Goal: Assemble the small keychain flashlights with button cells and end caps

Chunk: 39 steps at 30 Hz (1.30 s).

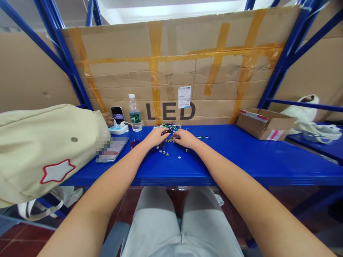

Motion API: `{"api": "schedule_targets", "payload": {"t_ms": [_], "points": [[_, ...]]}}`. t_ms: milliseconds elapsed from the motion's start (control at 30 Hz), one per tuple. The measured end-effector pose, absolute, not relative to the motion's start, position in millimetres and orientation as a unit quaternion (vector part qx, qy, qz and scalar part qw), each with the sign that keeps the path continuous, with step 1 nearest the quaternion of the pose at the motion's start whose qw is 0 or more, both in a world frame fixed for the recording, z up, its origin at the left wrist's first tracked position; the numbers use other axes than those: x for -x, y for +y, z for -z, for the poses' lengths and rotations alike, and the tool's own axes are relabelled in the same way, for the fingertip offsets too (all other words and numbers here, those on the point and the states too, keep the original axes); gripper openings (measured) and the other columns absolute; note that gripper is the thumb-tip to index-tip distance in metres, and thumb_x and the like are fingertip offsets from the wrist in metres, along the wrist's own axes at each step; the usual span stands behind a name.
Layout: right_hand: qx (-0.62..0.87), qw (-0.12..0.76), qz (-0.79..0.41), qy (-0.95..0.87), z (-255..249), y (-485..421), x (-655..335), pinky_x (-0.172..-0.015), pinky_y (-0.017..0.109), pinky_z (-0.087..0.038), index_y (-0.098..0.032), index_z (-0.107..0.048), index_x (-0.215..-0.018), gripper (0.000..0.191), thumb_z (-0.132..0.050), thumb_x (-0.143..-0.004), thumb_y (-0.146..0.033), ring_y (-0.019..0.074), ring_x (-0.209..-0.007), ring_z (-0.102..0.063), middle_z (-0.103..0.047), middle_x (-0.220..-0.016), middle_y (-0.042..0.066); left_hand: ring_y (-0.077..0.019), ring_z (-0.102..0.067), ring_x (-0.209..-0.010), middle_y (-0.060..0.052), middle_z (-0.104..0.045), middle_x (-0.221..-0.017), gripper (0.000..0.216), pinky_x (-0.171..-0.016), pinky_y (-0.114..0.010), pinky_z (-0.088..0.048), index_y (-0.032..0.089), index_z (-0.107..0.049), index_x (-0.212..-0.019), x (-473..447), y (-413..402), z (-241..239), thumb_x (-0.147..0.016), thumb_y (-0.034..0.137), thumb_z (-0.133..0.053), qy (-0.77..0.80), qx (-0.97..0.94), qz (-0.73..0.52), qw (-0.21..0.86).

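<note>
Small metal parts [164, 149] lie in a loose bunch on the blue table [241, 153], seen from the head view. The left hand [157, 136] and the right hand [185, 138] rest side by side just behind them, with the fingertips almost meeting over a few parts. I cannot tell if the fingers pinch one, because the parts are too tiny. A heap of colourful thin pieces [166, 125] lies just past the hands. One white round bit [179, 157] sits alone. Many parts are loose, so I think most of the work is left. A water bottle [135, 113] stands further back on the left.
</note>
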State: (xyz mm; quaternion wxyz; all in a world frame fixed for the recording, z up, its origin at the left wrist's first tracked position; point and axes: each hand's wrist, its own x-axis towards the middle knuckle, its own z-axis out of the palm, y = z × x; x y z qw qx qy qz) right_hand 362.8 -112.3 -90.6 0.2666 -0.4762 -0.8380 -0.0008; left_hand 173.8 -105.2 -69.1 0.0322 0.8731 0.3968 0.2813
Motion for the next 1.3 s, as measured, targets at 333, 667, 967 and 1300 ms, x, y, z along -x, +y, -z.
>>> {"api": "schedule_targets", "payload": {"t_ms": [333,667,967,1300], "points": [[0.478,0.326,0.019,-0.816,84.7,-112.5,-364.6,-0.069,0.025,-0.04,-0.019,-0.071,-0.078,0.008,-0.063,-0.078,-0.02,0.0161,-0.077,-0.057,-0.067,-0.082,0.004,-0.0188,-0.06,-0.077,-0.004,-0.068,-0.089,0.029,-0.073,-0.028,-0.045,0.018,-0.067,-0.102,-172.3,-103.2,70.9,-0.083,0.032,-0.051,0.4,-0.878,-0.262,0.04],[0.422,0.429,-0.048,-0.797,79.1,-117.1,-362.5,-0.065,0.022,-0.038,-0.016,-0.068,-0.077,0.007,-0.061,-0.077,-0.014,0.0114,-0.069,-0.053,-0.064,-0.076,0.001,-0.0179,-0.061,-0.073,-0.001,-0.07,-0.085,0.035,-0.068,-0.027,-0.045,0.019,-0.067,-0.108,-174.3,-105.7,72.5,-0.081,0.035,-0.05,0.38,-0.886,-0.236,0.121],[0.454,0.424,-0.048,-0.782,80.7,-118.9,-363.3,-0.066,0.022,-0.039,-0.015,-0.066,-0.081,0.01,-0.057,-0.077,-0.013,0.0116,-0.069,-0.054,-0.065,-0.078,0.001,-0.0187,-0.062,-0.075,-0.003,-0.071,-0.088,0.035,-0.068,-0.027,-0.045,0.019,-0.068,-0.106,-174.7,-100.6,77.3,-0.081,0.036,-0.05,0.393,-0.882,-0.23,0.121],[0.444,0.269,0.021,-0.854,82.9,-124.1,-361.6,-0.074,0.027,-0.041,-0.02,-0.072,-0.089,0.013,-0.062,-0.08,-0.02,0.0185,-0.084,-0.059,-0.067,-0.089,0.006,-0.0223,-0.063,-0.089,-0.007,-0.07,-0.099,0.035,-0.081,-0.031,-0.047,0.016,-0.066,-0.107,-168.1,-97.6,68.1,-0.081,0.036,-0.055,0.454,-0.823,-0.329,0.092]]}}
